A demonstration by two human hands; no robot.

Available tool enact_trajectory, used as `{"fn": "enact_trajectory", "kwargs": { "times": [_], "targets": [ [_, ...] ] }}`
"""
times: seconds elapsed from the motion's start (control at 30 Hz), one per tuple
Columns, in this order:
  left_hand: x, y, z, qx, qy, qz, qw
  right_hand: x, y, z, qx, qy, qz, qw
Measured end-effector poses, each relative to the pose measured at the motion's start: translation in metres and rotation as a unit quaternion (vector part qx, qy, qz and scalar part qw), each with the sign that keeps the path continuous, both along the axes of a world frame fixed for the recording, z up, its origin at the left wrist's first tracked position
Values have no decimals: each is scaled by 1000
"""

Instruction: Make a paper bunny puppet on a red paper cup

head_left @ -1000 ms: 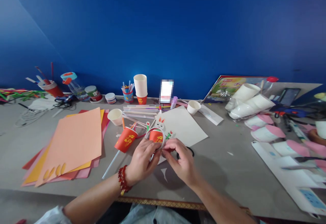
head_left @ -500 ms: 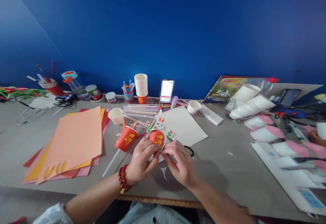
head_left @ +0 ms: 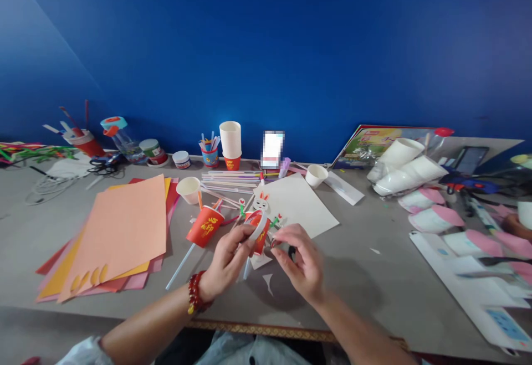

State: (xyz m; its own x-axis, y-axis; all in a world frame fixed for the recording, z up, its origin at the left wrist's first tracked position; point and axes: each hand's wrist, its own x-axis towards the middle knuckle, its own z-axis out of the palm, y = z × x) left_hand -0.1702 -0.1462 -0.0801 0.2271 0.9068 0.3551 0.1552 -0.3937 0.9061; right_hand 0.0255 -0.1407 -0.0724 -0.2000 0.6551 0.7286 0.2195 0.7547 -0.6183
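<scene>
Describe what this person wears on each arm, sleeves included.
The left grip and right grip are ungloved. A red beaded bracelet with a yellow piece circles the left wrist; the right wrist is bare. A pale blue sleeve shows on the left arm.

The narrow white ring-shaped band (head_left: 261, 224), pinched at its near edge by both hands a moment earlier, is now gripped by the bare left hand (head_left: 224, 258) alone. The bare right hand (head_left: 303, 262) is parted from it, and a clear gap is left between the two sets of fingertips. The band is turned more edge-on, so that more of the side of the red paper cup with yellow lettering (head_left: 261, 241) behind it is exposed. Below that cup, more of a pale blue straw (head_left: 246, 268) is revealed. Something small and dark seems to be held at the right fingertips, though it is too blurred to be identified.
</scene>
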Motion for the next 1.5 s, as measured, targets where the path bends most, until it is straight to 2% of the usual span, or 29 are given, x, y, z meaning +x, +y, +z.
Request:
{"fn": "enact_trajectory", "kwargs": {
  "times": [0.13, 0.23, 0.4, 0.47, 0.57, 0.67, 0.8, 0.9, 1.0, 1.2, 1.37, 1.43, 1.5],
  "targets": [
    [3, 3, 0, 93, 50, -16, 994, -2, 1, -1, 2, -6, 16, 1000],
    [4, 6, -1, 153, 73, 4, 985, 1, 3, -4, -23, 7, 13, 1000],
    [1, 8, -4, 188, 117, 75, 972, 19, 21, -10, -123, 101, -79, 984],
    [-1, 9, -6, 199, 137, 92, 966, 28, 31, -12, -186, 94, -111, 972],
    [-5, 12, -9, 172, 159, 127, 964, 36, 41, -16, -240, 25, -107, 964],
    [-9, 18, -13, 140, 168, 160, 963, 33, 41, -20, -244, -23, -84, 966],
    [-11, 25, -15, 156, 219, 192, 944, 19, 38, -30, -259, -53, -17, 964],
    [-11, 27, -15, 176, 280, 186, 925, 11, 40, -39, -279, -55, 15, 959],
    [-11, 28, -15, 163, 311, 171, 921, 9, 44, -43, -282, -19, 26, 959],
    [-11, 30, -18, 152, 308, 171, 923, 7, 36, -38, -284, -24, 18, 958],
    [-9, 28, -14, 142, 297, 170, 929, 5, 32, -35, -315, -4, 55, 948],
    [-9, 27, -10, 128, 276, 173, 937, 8, 32, -28, -280, -5, 23, 960],
    [-9, 27, -8, 106, 254, 171, 946, 14, 32, -19, -213, -17, -34, 976]
  ]
}}
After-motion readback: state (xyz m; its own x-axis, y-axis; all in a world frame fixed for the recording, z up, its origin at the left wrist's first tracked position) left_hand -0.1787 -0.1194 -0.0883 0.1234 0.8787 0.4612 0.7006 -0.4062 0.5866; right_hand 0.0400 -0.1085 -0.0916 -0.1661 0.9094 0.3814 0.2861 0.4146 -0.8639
